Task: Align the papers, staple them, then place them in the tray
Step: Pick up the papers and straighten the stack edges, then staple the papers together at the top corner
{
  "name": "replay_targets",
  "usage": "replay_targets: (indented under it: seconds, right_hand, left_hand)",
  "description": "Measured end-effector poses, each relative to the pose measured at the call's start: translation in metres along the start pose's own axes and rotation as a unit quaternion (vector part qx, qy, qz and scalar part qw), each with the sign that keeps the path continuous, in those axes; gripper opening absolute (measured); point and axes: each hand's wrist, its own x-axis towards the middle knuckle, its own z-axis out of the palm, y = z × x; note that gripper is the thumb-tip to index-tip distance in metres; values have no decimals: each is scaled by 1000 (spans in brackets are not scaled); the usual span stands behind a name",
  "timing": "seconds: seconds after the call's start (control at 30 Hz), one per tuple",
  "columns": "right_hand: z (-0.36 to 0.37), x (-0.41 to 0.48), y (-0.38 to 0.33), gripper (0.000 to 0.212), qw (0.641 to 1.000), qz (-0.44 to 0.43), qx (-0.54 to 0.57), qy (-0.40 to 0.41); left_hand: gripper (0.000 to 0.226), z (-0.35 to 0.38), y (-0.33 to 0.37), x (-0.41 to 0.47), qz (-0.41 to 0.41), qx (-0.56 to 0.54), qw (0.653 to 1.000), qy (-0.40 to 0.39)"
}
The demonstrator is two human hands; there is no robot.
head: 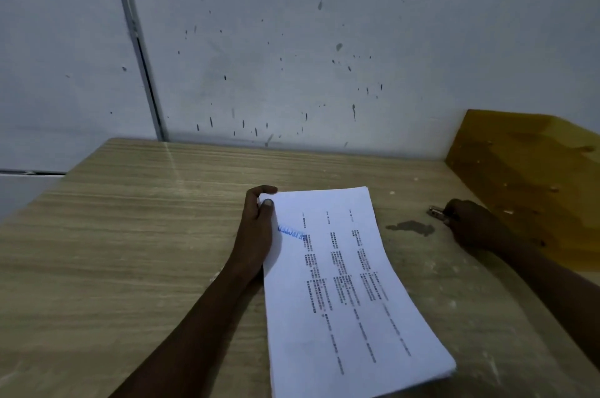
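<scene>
Just above the centre of the frame, the fingers [268,203] of the left hand [256,235] curl around the far left corner of a stack of papers [344,284], thumb on top, closed in a firm pinch. The stack lies lengthwise on the wooden surface [130,235], running from centre down to the lower right, with printed lines and a blue stamp near the thumb. It looks like many thin sheets: light, floppy, and likely to fan or slide apart unless gripped along an edge or corner, as it is here; its near end seems to bow a little.

At the right of the frame, the right hand [470,222] is closed over a small metal object [435,212], probably the stapler, which rests on the surface. Only its tip shows, so its shape and how firmly it is held are hard to judge. A dark stain [412,228] sits between papers and hand.

No tray can be clearly made out. A yellow-brown board [526,170] stands at the upper right, cut off by the frame edge; whether it belongs to a tray is unclear.
</scene>
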Motion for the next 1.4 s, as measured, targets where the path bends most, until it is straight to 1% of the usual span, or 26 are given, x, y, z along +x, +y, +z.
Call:
replay_targets:
  seconds: [0.07, 0.1, 0.13, 0.17, 0.2, 0.23, 0.27, 0.3, 0.33, 0.37, 0.43, 0.47, 0.5, 0.6, 0.67, 0.77, 0.83, 0.87, 0.93, 1.0, 1.1, 1.17, 1.27, 1.33, 1.4]
  right_hand:
    - [0, -7, -6, 14, 999, 10, -8, 51]
    - [0, -11, -14, 11, 997, 16, 18, 79]
    - [1, -17, -24, 9, 991, 14, 82, 107]
    - [-1, -22, -37, 9, 977, 7, 170, 130]
    - [-5, -28, -52, 13, 951, 4, 275, 139]
    - [-9, -32, -68, 19, 914, 20, 384, 127]
    - [-13, -37, -83, 24, 869, 49, 484, 89]
    - [-17, -42, -95, 30, 825, 76, 558, 44]
    - [-20, -47, -107, 37, 796, 85, 600, 5]
    - [-20, -51, -115, 46, 788, 76, 610, -26]
    - [-19, -56, -126, 58, 799, 40, 596, -66]
    - [-18, -58, -129, 57, 805, 25, 588, -75]
    - [-16, -58, -131, 51, 806, 15, 587, -77]
    - [-13, -59, -135, 42, 784, -7, 615, -78]
    - [-11, -59, -137, 41, 781, -11, 621, -61]
    - [-8, -63, -141, 33, 771, -29, 635, -48]
    - [-10, -65, -144, 32, 760, -41, 647, -35]
    - [-14, -65, -145, 32, 758, -49, 650, -22]
    - [-31, -65, -147, 26, 752, -75, 654, 13]
    - [-58, -67, -150, 20, 747, -107, 654, 60]
    - [-101, -69, -156, 29, 725, -151, 659, 128]
    - [-131, -75, -159, 28, 703, -178, 668, 165]
    - [-159, -84, -162, 17, 685, -210, 663, 215]
    - [-163, -90, -164, 15, 690, -220, 651, 229]
    - [-156, -93, -164, 13, 700, -225, 639, 225]
  left_hand:
    - [22, 0, -1, -1, -2, 1, 1000, -3]
    - [22, 0, -1, -1, 0, 2, 1000, -2]
    - [22, 0, -1, -1, 2, 3, 1000, -1]
    - [22, 0, -1, 0, 3, 4, 1000, -2]
    - [22, 0, -1, 0, 2, 2, 1000, -4]
    - [22, 0, -2, 1, 3, 0, 1000, -6]
    - [22, 0, -1, 1, 3, -3, 1000, -6]
    - [22, 1, -2, 1, 5, -3, 1000, -8]
    - [22, 1, -2, 1, 6, -4, 1000, -8]
    - [22, 1, -2, 0, 8, -6, 1000, -8]
    - [22, 0, -1, 0, 7, -13, 1000, -4]
    - [22, 0, 0, -1, 5, -18, 1000, -2]
    - [22, -1, 0, -1, 5, -20, 1000, -1]
    - [21, -1, 2, -1, -2, -24, 1000, -3]
    - [21, -1, 3, -1, -5, -32, 999, -1]
    - [22, -1, 4, -2, 10, -26, 1000, 2]
    - [20, -2, 8, -4, 22, -27, 999, 0]
    - [19, -1, 15, -4, 37, -34, 999, -4]
    - [18, -2, 32, 1, 108, -22, 994, -6]
    - [20, -3, 62, 10, 173, 12, 985, -15]
    - [22, -3, 125, 21, 273, 53, 960, -26]
    - [23, 0, 161, 21, 328, 57, 943, -17]
    - [22, 1, 185, 18, 373, 44, 927, -9]
    - [21, 0, 187, 12, 378, 35, 925, -3]
    - [21, -1, 176, 7, 369, 40, 928, 5]
